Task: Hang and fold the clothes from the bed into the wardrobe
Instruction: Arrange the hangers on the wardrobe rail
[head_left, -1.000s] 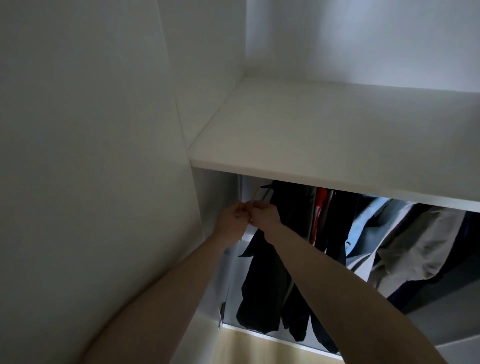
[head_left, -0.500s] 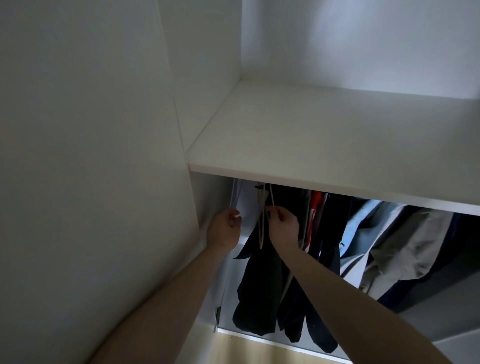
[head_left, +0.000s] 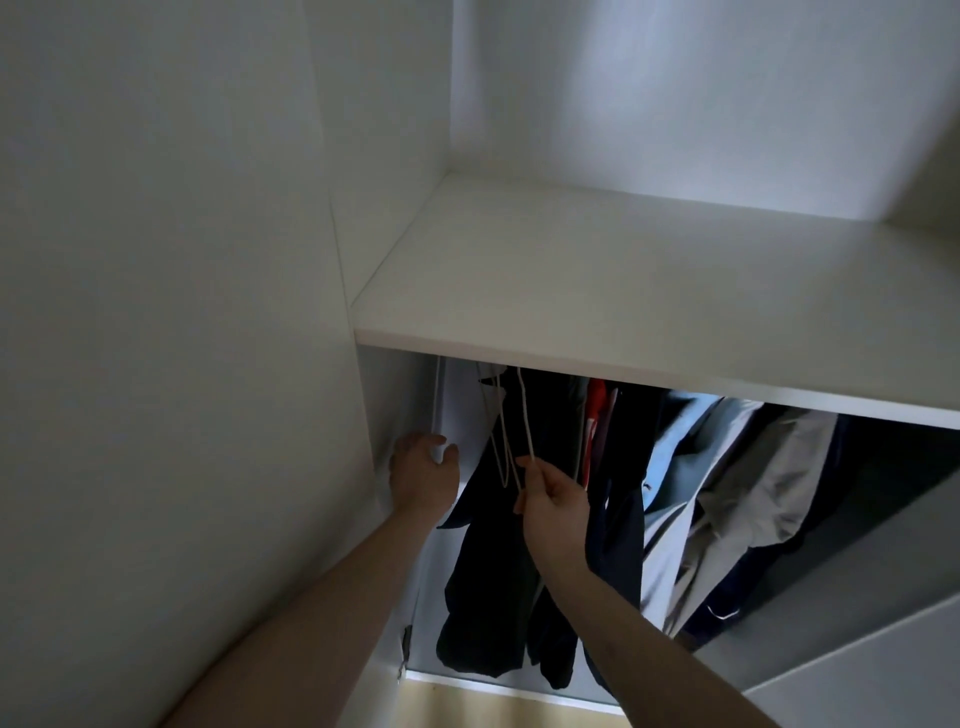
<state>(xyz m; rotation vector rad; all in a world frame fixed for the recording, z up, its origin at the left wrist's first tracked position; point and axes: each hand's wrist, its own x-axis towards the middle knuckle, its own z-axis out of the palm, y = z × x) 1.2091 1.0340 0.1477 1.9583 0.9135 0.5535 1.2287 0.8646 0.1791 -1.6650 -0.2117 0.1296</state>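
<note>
Hangers, pale and thin (head_left: 511, 441), hang empty under the white shelf (head_left: 649, 296) at the left end of the wardrobe (head_left: 363, 234), their wire loops dropping down in front of a dark garment (head_left: 493, 571). Right hand (head_left: 553, 506): thumb and forefinger pinched together on the lowest bend of the nearest hanger, remaining fingers loosely curled beneath, forearm rising from the near right. Left hand (head_left: 423, 475): to the left of the hangers and apart from them, at the wardrobe's left inner wall, fingers curled; a thin pale line (head_left: 435, 395) runs up from its fingertips to the underside of the shelf, and the fingers appear to hold it, though the contact is too dim to confirm. Clothes on the rail, left to right: the dark garment, hanging long and nearly to the wardrobe floor; a second dark piece just beside it; a red item (head_left: 595, 415) showing as a narrow strip; a light blue shirt (head_left: 675, 467); a grey-beige garment (head_left: 753, 493); a navy piece (head_left: 727, 608) with a thin white line at its hem, partly behind the grey one. The rail itself is hidden by the shelf. Shelf: flat white board spanning the wardrobe's width, its front edge nearest the viewer, white back wall rising behind it. Wardrobe door (head_left: 156, 312): white panel filling the left of the view, a small metal hinge fitting (head_left: 407, 642) at its lower inner edge. Floor (head_left: 467, 709): strip of pale wood at the near bottom edge, below the wardrobe's white base.
</note>
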